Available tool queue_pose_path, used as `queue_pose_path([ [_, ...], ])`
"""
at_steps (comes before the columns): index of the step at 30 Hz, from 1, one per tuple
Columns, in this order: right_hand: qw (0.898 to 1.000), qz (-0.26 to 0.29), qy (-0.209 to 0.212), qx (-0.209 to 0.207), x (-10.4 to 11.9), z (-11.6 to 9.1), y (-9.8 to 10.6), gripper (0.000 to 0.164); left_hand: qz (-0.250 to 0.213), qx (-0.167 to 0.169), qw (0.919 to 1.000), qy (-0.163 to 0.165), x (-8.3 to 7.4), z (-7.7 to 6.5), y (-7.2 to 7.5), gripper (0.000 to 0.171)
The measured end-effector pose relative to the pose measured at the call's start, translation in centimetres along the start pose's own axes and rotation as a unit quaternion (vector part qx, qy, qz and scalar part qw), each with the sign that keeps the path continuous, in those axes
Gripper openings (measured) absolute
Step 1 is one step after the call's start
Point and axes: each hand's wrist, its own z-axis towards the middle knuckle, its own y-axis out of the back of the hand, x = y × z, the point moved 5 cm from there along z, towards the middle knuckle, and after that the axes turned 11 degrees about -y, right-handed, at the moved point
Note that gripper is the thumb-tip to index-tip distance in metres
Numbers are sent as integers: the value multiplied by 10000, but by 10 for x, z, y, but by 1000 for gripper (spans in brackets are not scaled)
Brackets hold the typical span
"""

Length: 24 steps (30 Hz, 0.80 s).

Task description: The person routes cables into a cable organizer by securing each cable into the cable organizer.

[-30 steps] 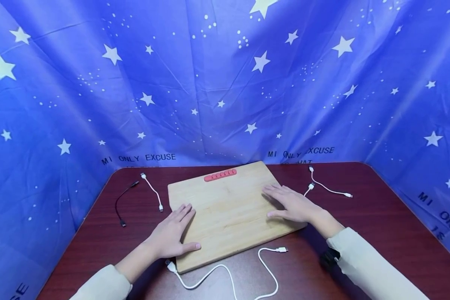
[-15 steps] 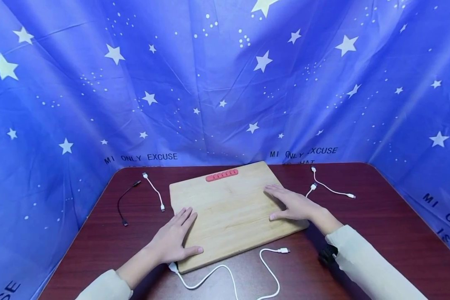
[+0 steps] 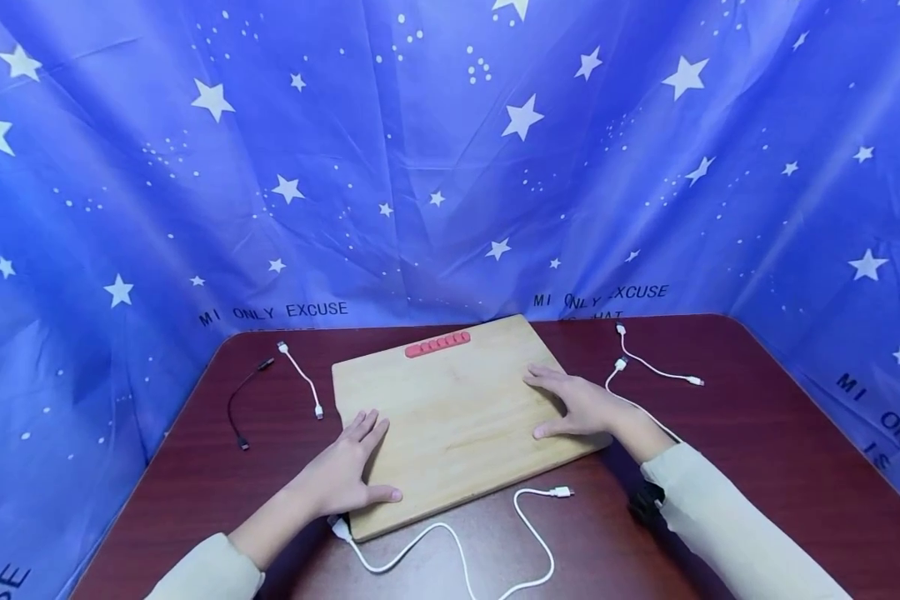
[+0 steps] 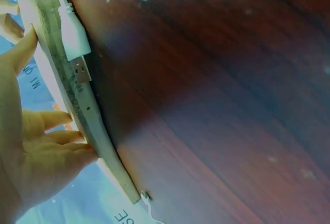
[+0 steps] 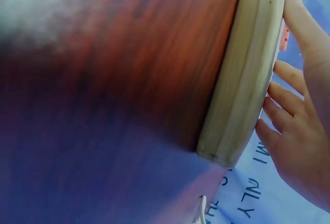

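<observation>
A pale wooden board [image 3: 450, 417] lies at a slant on the dark red table. Near its far edge sits a red cable holder [image 3: 438, 344] with a row of slots. My left hand [image 3: 341, 475] rests on the board's left side, fingers spread and thumb apart. On the right side my right hand [image 3: 577, 406] touches the surface with its fingertips and thumb, fingers extended. In the left wrist view a white cable's USB plug [image 4: 76, 38] lies beside the board's edge. The right wrist view shows the fingers [image 5: 281, 100] along the board's thick side [image 5: 237, 79].
A white cable [image 3: 461, 550] curves along the front of the board. To the left lie a black cable [image 3: 234, 408] and a short white cable [image 3: 303, 379]. Two more white cables, one of them this cable [image 3: 652, 364], lie at right. A blue star-patterned cloth [image 3: 420, 167] hangs behind the table [image 3: 735, 417].
Both hands stay on the board in nearly the same pose. The whole view shifts slightly, and more of the white cable by the right forearm shows.
</observation>
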Motion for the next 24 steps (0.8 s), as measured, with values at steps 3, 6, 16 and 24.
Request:
queue_pose_path([
  [3, 9998, -136, -148, -39, -1, 0, 3, 85, -11, -70, 10000, -57, 0, 4, 4, 103],
  [6, 9995, -125, -275, 19, -1, -1, 5, 85, -59, -38, 9999, -87, 0, 8, 5, 103],
  [16, 9994, -264, -231, -4, 3, -7, 4, 84, -228, 34, 9997, -102, -2, 8, 1, 105],
  [24, 9992, -232, -317, -124, 8, -20, 0, 86, -264, 11, 9995, -169, -1, 1, -1, 105],
])
